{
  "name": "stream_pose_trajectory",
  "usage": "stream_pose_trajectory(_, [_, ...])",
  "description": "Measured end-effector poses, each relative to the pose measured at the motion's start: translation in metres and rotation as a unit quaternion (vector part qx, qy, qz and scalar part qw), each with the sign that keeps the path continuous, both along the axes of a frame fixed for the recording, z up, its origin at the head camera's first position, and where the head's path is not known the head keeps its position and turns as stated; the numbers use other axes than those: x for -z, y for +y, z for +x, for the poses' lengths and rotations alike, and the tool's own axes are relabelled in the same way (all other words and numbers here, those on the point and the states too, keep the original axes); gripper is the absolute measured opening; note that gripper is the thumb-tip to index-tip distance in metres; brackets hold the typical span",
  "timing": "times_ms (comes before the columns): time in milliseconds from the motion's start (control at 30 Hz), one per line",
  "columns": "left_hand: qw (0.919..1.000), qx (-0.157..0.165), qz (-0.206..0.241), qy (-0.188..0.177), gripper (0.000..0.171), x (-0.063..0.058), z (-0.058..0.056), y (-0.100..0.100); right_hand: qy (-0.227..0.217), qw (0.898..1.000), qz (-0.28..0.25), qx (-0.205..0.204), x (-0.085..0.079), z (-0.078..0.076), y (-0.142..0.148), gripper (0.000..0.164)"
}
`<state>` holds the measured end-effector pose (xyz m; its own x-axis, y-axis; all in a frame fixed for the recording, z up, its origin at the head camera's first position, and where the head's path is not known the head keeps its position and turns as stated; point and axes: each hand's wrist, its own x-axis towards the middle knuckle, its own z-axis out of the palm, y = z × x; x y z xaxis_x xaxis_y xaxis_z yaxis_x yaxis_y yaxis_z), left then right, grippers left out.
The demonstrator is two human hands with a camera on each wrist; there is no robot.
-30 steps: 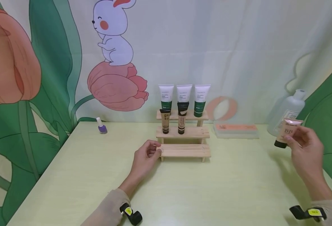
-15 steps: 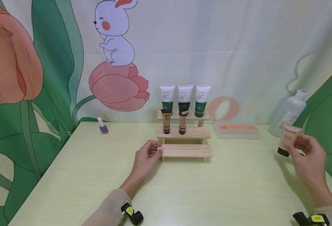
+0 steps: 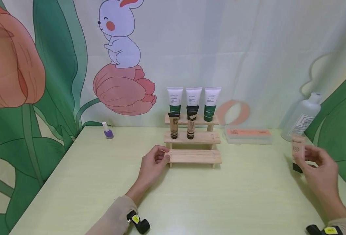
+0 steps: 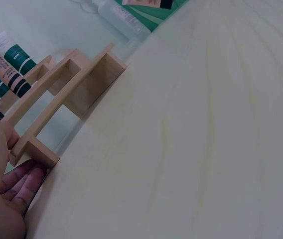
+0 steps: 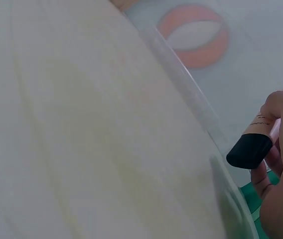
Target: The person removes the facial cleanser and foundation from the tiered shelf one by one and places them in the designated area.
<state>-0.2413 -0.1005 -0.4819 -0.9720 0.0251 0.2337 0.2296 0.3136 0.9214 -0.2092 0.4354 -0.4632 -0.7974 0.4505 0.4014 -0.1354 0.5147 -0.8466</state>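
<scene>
My right hand [image 3: 320,176] pinches a pinkish BB cream tube [image 3: 298,148] by its side, cap down, at the right of the head view. The right wrist view shows its black cap [image 5: 250,150] above the table. My left hand [image 3: 153,168] grips the left end of the lowest step of a three-step wooden display rack [image 3: 193,156]. In the left wrist view its fingers [image 4: 24,186] lie against the rack's end leg. Two small black-capped tubes [image 3: 191,127] stand on the middle step. Three white-and-green tubes [image 3: 212,101] stand on the top step.
A clear case with an orange label [image 3: 248,135] lies right of the rack. Behind the right hand a large white bottle [image 3: 303,114] stands near the table's back edge. At the far left is a purple nail polish bottle [image 3: 108,132]. A printed curtain [image 3: 243,58] hangs behind.
My right hand has lowered the BB cream tube a little and turned it, so its front now looks narrower. My left hand stays at the rack's end.
</scene>
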Motion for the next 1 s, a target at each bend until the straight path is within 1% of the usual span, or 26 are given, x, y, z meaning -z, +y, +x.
stream_pose_trajectory(167, [1.0, 0.005, 0.003, 0.004, 0.019, 0.001, -0.001, 0.0, -0.013, 1.0, 0.015, -0.004, 0.007, 0.0, 0.004, 0.041])
stream_pose_trajectory(300, [0.9999, 0.007, 0.005, 0.006, 0.019, 0.001, 0.0, 0.0, -0.036, 0.998, 0.041, -0.008, 0.01, 0.0, 0.006, 0.042])
stream_pose_trajectory(633, [1.0, 0.005, 0.004, -0.003, 0.019, 0.001, 0.002, 0.0, -0.077, 0.994, 0.071, 0.003, 0.016, -0.002, 0.006, 0.056])
stream_pose_trajectory(867, [1.0, 0.005, 0.002, 0.001, 0.019, 0.0, 0.001, 0.0, -0.099, 0.991, 0.095, -0.006, 0.017, -0.003, 0.008, 0.056])
stream_pose_trajectory(1000, [1.0, 0.005, 0.001, -0.001, 0.019, -0.001, 0.001, 0.0, -0.119, 0.987, 0.106, -0.009, 0.018, -0.005, 0.009, 0.056])
